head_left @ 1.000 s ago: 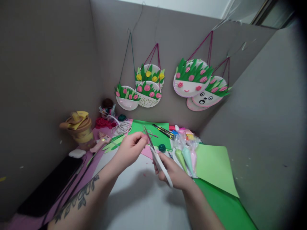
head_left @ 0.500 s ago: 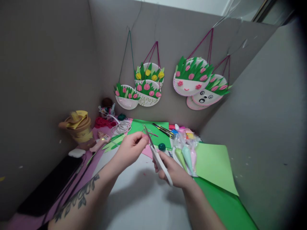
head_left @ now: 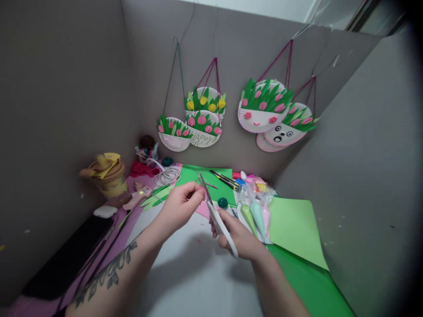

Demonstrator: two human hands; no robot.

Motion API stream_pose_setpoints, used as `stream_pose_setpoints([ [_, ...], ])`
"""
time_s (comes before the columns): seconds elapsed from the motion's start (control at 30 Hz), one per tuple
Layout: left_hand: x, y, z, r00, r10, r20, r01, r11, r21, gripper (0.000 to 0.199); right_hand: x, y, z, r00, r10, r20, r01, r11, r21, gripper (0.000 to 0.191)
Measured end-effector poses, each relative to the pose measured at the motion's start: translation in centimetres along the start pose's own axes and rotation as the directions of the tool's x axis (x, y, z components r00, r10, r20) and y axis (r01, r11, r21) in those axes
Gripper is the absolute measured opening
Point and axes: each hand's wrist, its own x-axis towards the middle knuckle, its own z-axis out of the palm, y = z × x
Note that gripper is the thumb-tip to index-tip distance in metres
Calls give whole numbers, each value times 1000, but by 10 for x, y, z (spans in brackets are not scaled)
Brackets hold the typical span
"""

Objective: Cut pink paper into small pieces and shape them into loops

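Here your right hand (head_left: 239, 235) is wrapped around the white-handled scissors (head_left: 218, 218), thin metal blades pointing up over the middle of the desk (head_left: 185, 273). Your left hand (head_left: 180, 207) pinches a small pink scrap (head_left: 200, 192) at the blades. Smooth green paper (head_left: 294, 226) lies along the desk's right edge.

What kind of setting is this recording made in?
Probably a small craft workstation boxed in by grey partition panels. Finished paper-plate flower baskets hang on the back panel, green paper sheets cover the desk, and the right hand holds scissors.
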Motion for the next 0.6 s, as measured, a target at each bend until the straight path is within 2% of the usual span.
stream_pose_setpoints([
  [0.33, 0, 3, -1, 1000, -21, -23, 21, 1000, -9, 27, 0, 5, -1, 1000, 14, 6, -14, 999, 37, 31],
  [0.6, 0, 3, -2, 1000, -15, 8, 15, 1000, 17, 26, 0, 3, 0, 1000, 3, 11, -3, 1000, 30, 33],
])
